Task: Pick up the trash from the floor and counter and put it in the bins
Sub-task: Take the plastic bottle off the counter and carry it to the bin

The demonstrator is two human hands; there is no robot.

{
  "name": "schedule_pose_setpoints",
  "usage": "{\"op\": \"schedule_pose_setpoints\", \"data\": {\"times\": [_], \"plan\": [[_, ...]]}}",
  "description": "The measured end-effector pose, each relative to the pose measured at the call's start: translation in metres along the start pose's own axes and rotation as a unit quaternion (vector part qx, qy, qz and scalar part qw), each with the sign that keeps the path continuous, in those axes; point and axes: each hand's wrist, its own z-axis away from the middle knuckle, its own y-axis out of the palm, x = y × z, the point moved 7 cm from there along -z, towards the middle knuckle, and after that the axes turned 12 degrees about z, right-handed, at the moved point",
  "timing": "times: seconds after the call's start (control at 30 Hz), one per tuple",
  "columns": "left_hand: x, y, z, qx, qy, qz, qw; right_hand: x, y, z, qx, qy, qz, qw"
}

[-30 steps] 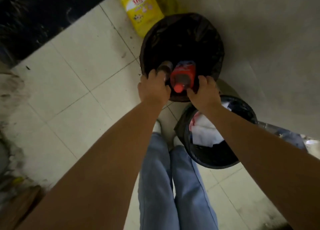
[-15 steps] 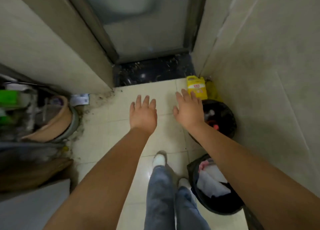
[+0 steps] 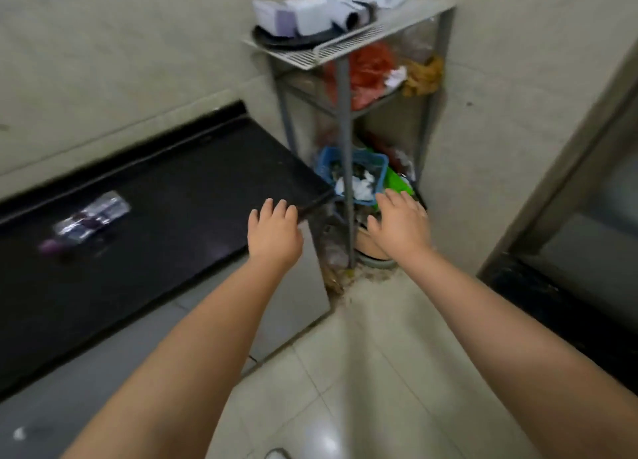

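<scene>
Both hands, the left hand [image 3: 274, 232] and the right hand [image 3: 400, 222], are spread and hold nothing. A clear plastic wrapper [image 3: 91, 218] (probably trash) lies on the black counter [image 3: 179, 196], well left; reach with the left and pinch it firmly.

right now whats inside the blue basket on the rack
The blue basket holds crumpled white paper and dark scraps. The rack's post crosses it, and whatever lies deeper is hidden.

A black counter [image 3: 179, 196], a blue basket [image 3: 376, 168], a grey metal rack [image 3: 343, 120] and pale beige floor tiles [image 3: 379, 372].
</scene>
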Motion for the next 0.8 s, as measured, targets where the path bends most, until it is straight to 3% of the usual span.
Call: {"op": "schedule_pose_setpoints", "data": {"times": [0.17, 0.37, 0.6, 0.8], "plan": [[0.198, -0.060, 0.000, -0.041, -0.123, 0.008, 0.992, 0.198, 0.002, -0.045, -0.017, -0.115, 0.020, 0.993], [0.384, -0.079, 0.025, -0.040, -0.245, 0.034, 0.968, 0.397, 0.041, -0.066, 0.025, -0.234, 0.033, 0.971], [0.512, -0.094, 0.043, -0.073, -0.331, 0.064, 0.939, 0.560, 0.087, -0.085, 0.072, -0.376, 0.095, 0.919], [0.588, -0.109, 0.051, -0.090, -0.416, 0.068, 0.902, 0.677, 0.129, -0.110, 0.079, -0.507, 0.153, 0.845]]}}
